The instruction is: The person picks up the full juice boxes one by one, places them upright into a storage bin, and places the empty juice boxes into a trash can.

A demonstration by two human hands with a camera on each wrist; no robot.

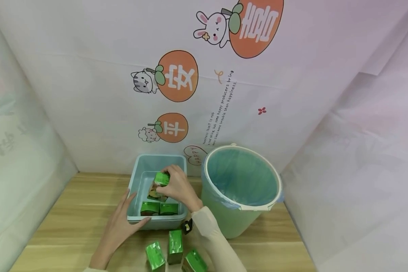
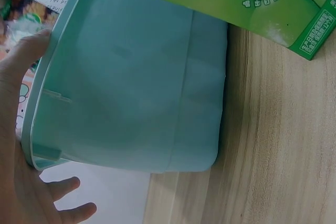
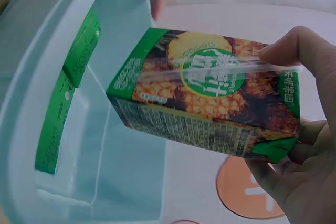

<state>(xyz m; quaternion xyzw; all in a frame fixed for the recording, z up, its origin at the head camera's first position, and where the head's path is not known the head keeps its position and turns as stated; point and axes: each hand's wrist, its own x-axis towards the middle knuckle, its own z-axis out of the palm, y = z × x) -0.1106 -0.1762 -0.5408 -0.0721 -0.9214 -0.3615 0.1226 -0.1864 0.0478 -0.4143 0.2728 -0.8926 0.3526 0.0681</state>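
My right grip [image 1: 178,187] pinches the pineapple carton [image 3: 202,90] by its upper end, over the blue bin [image 1: 153,162]. The carton's long axis leads downward, somewhat tilted, beyond two green-topped cartons [image 1: 150,208] at the near side. My left grip [image 1: 119,224], fingers spread, only touches the bin.
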